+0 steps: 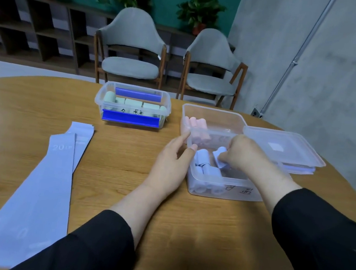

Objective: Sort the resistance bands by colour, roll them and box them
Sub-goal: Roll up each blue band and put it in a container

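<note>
A clear plastic box near me holds several rolled pale-blue bands. My right hand reaches into it and grips one rolled blue band. My left hand touches the box's left rim with straight fingers. Just behind stands a second clear box with rolled pink bands. Further back, a blue-handled box holds rolled green bands. Flat pale-blue bands lie unrolled on the table at the left.
The round wooden table carries clear lids stacked at the right. Two grey chairs stand behind the table, in front of dark shelving and potted plants. A grey wall runs along the right.
</note>
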A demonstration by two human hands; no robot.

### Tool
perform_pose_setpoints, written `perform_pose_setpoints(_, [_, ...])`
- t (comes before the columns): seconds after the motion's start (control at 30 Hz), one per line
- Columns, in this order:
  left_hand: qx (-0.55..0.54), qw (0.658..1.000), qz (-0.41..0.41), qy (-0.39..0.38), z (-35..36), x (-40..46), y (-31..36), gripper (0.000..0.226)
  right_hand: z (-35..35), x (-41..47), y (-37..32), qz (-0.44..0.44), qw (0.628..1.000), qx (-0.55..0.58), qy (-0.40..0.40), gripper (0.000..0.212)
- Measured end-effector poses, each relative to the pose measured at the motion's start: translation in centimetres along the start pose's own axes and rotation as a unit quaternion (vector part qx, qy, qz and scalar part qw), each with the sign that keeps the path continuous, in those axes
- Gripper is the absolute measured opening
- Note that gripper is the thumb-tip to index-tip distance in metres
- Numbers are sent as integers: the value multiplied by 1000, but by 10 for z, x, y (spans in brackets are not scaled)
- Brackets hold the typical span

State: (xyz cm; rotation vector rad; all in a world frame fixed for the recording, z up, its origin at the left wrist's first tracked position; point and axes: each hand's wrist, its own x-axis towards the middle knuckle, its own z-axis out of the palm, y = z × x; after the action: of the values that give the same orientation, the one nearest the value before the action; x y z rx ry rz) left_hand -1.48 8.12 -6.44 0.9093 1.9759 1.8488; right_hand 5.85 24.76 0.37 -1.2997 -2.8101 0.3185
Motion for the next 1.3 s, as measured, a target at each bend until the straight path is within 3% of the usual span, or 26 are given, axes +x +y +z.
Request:
perform_pose_setpoints(0.17, [3,1000,-21,-2,0,3,-4,72,9,3,-7,6,1000,4,-20,18])
perform_pose_setpoints(0.33, [-1,1000,-21,-6,0,3,-3,73,6,6,-10,23,997,47,-62,25])
perform_pose_setpoints(0.47, [-3,1000,-20,-3,0,3,-3,72,9,8,-2,42,985,144,-89,30])
perform_pose_setpoints(0.67, [-7,1000,-16,-4,0,3,-5,69,14,16,10,26,971,219,-94,19])
perform_pose_setpoints(0.8, [-12,1000,-19,-2,1,5,-8,69,15,17,13,35,969,224,-102,15])
perform_pose_setpoints(1.03, [-15,1000,-15,1,1,3,-6,66,9,12,14,41,971,218,-88,42])
perform_pose_setpoints(1.3, [-12,1000,-21,8,0,-2,1,61,6,5,12,42,975,192,-102,31])
